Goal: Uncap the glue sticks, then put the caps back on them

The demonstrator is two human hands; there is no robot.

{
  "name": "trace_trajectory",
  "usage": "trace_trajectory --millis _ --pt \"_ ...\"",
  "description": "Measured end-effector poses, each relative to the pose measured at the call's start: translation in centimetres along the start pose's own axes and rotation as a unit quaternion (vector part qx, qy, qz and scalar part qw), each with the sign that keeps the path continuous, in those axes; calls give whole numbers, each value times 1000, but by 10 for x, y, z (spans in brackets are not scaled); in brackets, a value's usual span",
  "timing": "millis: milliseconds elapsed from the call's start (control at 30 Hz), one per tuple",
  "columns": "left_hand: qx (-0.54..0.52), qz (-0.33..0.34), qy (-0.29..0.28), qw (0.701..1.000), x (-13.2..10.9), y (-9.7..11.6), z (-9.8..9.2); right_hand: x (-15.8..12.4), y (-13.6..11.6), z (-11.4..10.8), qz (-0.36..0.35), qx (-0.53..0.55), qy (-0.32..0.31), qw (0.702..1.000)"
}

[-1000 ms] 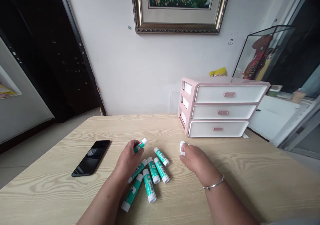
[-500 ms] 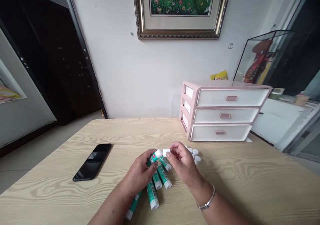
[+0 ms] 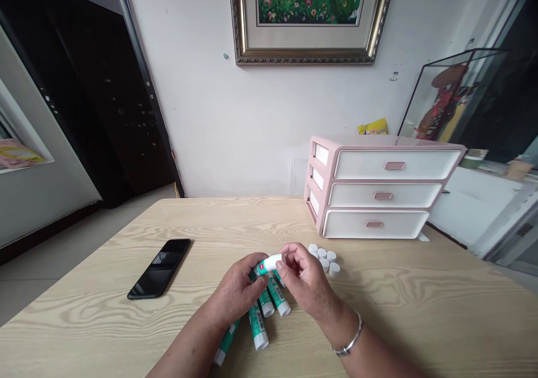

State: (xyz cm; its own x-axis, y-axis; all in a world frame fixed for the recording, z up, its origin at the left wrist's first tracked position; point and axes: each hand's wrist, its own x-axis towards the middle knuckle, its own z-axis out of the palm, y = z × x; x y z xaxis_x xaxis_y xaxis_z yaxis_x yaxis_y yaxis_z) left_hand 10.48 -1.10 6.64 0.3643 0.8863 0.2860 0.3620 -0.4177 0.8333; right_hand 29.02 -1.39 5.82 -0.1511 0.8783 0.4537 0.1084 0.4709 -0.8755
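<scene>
My left hand [image 3: 241, 285] is closed around a green and white glue stick [image 3: 262, 267], its end pointing to the right. Pinched in the fingers of my right hand [image 3: 306, 274] is a white cap [image 3: 275, 261], which meets the end of that stick. How far the cap sits over it I cannot tell. Under and beside my left hand, several more green glue sticks [image 3: 258, 326] lie on the wooden table, partly hidden by the hand. A cluster of several white caps [image 3: 324, 264] lies just beyond my right hand.
A black phone [image 3: 159, 269] lies on the table [image 3: 84, 333] at the left. At the back right stands a pink and white drawer unit [image 3: 384, 195], with a yellow packet [image 3: 373, 126] behind its top. A framed picture [image 3: 305, 57] hangs on the wall.
My right hand's cap has met the end of the glue stick; a small gap was there before. The whole view has shifted slightly.
</scene>
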Motion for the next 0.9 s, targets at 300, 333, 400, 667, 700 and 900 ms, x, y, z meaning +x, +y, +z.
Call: trace_trajectory --millis 300,333,400,667,700,900 --pt "-28 4 -7 1000 -1 -1 2 0 -7 2 -14 -19 -8 1000" --pt "-27 1 -9 1000 0 0 2 0 -6 3 -11 -18 -11 1000" --pt "-18 -7 -14 1000 0 2 2 -1 -4 5 0 -13 -21 1000" --pt "-80 -46 -7 996 -3 13 -9 -6 5 7 -20 2 -29 999" --pt "-91 -48 4 995 -2 12 -10 -6 5 5 -16 -3 -20 1000" --pt "-125 -110 82 983 1 -10 -18 4 6 -10 2 -16 83 996"
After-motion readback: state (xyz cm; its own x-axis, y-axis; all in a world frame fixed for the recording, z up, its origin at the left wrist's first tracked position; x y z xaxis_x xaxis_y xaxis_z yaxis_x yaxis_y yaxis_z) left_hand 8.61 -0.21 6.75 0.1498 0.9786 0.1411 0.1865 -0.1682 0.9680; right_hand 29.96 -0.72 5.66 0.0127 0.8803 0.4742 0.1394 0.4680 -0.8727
